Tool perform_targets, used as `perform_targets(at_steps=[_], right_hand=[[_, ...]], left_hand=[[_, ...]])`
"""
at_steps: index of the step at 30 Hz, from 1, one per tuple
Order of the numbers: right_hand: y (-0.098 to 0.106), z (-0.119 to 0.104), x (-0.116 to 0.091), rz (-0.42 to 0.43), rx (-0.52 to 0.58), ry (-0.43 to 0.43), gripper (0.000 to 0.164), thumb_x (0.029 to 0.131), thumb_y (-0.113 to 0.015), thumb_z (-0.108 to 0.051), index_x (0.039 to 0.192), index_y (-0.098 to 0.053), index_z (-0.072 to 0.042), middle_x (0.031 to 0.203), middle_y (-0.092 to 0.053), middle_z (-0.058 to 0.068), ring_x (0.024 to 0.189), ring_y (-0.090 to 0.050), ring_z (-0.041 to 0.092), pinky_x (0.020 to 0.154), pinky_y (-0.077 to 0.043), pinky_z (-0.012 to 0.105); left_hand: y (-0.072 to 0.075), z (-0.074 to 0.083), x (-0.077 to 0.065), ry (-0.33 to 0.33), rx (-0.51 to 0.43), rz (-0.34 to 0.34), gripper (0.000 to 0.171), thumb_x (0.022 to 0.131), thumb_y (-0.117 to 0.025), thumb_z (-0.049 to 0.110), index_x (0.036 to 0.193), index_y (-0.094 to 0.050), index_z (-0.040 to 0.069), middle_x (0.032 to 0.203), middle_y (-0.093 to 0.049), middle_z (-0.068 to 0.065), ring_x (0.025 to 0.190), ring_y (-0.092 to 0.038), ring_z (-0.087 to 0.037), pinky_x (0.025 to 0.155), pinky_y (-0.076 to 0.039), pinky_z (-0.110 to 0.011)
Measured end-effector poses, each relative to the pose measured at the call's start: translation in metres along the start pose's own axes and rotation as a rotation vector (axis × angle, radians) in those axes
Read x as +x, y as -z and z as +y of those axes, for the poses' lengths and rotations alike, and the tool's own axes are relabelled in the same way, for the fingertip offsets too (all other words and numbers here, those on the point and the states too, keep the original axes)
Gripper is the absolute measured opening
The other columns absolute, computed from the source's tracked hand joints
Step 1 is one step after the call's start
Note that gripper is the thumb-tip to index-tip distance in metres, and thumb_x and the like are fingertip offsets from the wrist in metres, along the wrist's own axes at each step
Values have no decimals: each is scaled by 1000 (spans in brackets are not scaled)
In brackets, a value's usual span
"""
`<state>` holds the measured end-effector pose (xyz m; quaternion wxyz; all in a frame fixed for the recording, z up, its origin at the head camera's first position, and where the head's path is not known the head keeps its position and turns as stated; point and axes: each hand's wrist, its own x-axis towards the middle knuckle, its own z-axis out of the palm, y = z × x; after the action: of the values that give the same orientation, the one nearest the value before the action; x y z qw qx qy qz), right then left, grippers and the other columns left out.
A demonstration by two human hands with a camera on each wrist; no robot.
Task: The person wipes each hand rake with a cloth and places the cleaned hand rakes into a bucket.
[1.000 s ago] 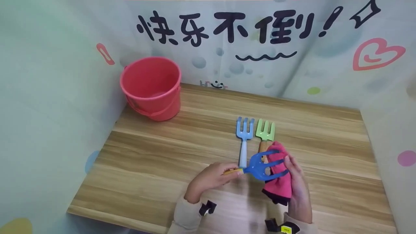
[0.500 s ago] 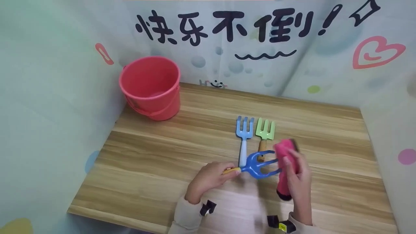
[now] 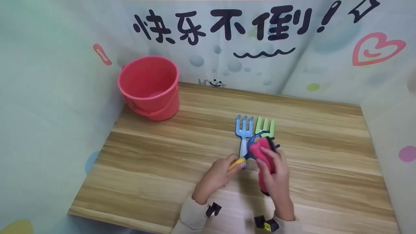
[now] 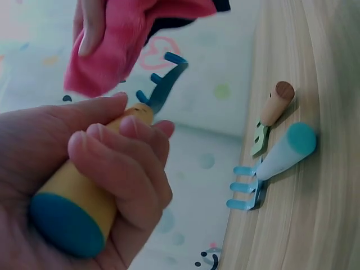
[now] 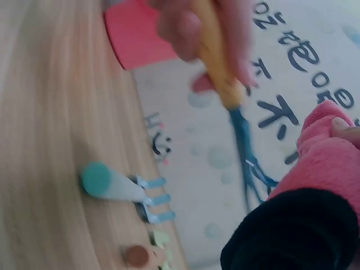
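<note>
In the head view my left hand (image 3: 217, 174) grips the yellow handle of a blue garden hand fork (image 3: 238, 162). The left wrist view shows the fingers curled round that handle, with its blue butt end toward the camera and the curved tines (image 4: 169, 81) pointing away. My right hand (image 3: 278, 175) holds a bunched pink cloth (image 3: 265, 159) with a black edge. The cloth overlaps the fork's head in the head view and hides most of the tines. Behind the hands, a light blue hand fork (image 3: 243, 131) and a green one (image 3: 260, 123) lie side by side, the green one's wooden handle hidden.
A red bucket (image 3: 169, 107) stands at the back left of the wooden table (image 3: 146, 172), its handle hanging down in front. A printed curtain (image 3: 195, 71) closes off the back and sides.
My right hand has turned the cloth and moved left over the fork's head. My left hand has shifted slightly right and up, tilting the fork so its tines point farther back.
</note>
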<state>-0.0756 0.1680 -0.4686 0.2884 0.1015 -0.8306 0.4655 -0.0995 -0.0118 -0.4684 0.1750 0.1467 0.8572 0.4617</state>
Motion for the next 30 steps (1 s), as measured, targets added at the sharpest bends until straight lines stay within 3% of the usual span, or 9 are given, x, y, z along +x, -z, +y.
perform_targets(at_steps=[4,11,17,26,30], right_hand=[[-10,-3,-2,-69,7,18,39,77,-71,4,114,-62,-6,109,-55,14,97,-52,14,85,-42,6],[-11,1,-2,-125,-16,-34,33,80,-70,-2,111,-64,-10,111,-55,11,102,-52,15,88,-39,4],[-12,4,-3,-87,-3,-46,28,78,-71,2,104,-67,-8,108,-56,14,102,-53,21,89,-39,5],[-16,4,-3,-6,-55,-64,31,75,-69,10,101,-69,-7,105,-55,16,102,-52,22,90,-37,3],[-20,5,-4,22,-70,-51,29,77,-69,8,102,-69,-7,106,-55,16,102,-51,22,90,-37,3]], left_hand=[[-3,2,1,-106,95,77,31,95,-49,40,103,-57,12,78,-55,2,66,-47,-7,58,-41,-17],[-3,2,-1,-155,174,126,27,94,-51,39,99,-58,13,74,-56,4,61,-46,-5,55,-39,-15],[0,3,-4,-177,187,116,25,94,-51,38,97,-58,14,70,-52,5,56,-43,-3,51,-38,-13],[4,7,-8,-155,199,64,23,94,-53,36,99,-58,14,70,-50,5,57,-43,-4,53,-39,-13],[5,7,-8,-151,210,73,22,94,-53,35,99,-58,14,70,-50,5,57,-43,-4,53,-38,-13]])
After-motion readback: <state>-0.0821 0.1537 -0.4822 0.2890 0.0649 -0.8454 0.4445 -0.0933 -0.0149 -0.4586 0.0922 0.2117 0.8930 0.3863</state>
